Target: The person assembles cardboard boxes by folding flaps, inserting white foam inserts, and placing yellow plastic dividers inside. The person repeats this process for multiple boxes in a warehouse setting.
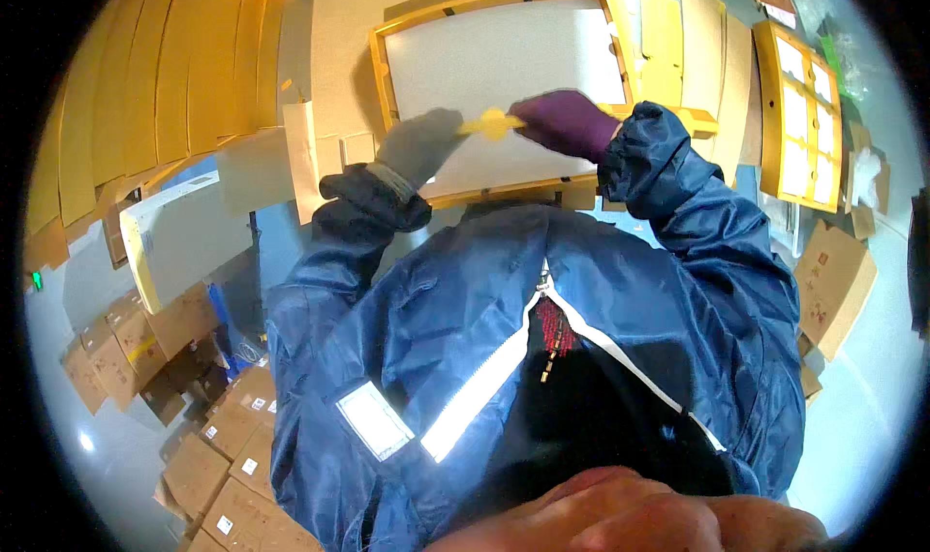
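Small flat yellow plastic strip (492, 123) is lying horizontally between both hands, over the yellow-framed white panel (504, 87). Grey-gloved left hand (421, 145) is pinching its left end, purple-gloved right hand (565, 121) is gripping the right.

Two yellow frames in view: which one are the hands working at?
The large single-panel yellow frame at top centre, right behind the left hand and right hand. The other, the multi-pane frame, stands apart at the right.

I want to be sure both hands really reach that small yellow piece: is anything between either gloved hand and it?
Nothing visible. The left hand in a grey glove and the right hand in a purple glove meet the yellow piece from opposite sides, above the yellow-framed white panel.
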A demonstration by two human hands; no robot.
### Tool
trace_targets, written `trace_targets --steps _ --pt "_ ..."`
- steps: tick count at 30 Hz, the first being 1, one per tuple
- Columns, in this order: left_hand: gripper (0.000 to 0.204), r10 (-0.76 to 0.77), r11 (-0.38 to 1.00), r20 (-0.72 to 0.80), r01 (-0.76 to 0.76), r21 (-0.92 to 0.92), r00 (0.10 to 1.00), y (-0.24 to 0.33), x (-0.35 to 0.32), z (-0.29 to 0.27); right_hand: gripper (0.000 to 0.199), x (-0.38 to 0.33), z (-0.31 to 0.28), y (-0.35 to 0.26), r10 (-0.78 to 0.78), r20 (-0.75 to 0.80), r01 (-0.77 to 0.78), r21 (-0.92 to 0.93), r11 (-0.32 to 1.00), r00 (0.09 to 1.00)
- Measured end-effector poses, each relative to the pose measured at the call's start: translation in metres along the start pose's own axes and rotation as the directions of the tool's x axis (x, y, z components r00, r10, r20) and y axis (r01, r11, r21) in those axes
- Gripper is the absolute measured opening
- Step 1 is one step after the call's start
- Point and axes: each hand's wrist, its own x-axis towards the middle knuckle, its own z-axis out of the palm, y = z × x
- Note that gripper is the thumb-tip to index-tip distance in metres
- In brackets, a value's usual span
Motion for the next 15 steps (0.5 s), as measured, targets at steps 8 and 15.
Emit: trace_targets --steps 8,15 --pt "0.011 -0.046 0.998 -0.076 0.05 0.04 0.996 -0.035 -0.017 0.031 0.041 0.07 0.028 -0.042 -0.062 -0.061 0.069 0.118 0.991 0.996" --pt "0.048 -0.561 0.822 -0.388 0.439 -0.363 0.731 -0.041 -0.047 0.06 0.019 0.118 0.083 -0.013 -0.165 -0.203 0.192 0.12 0.974 0.965"
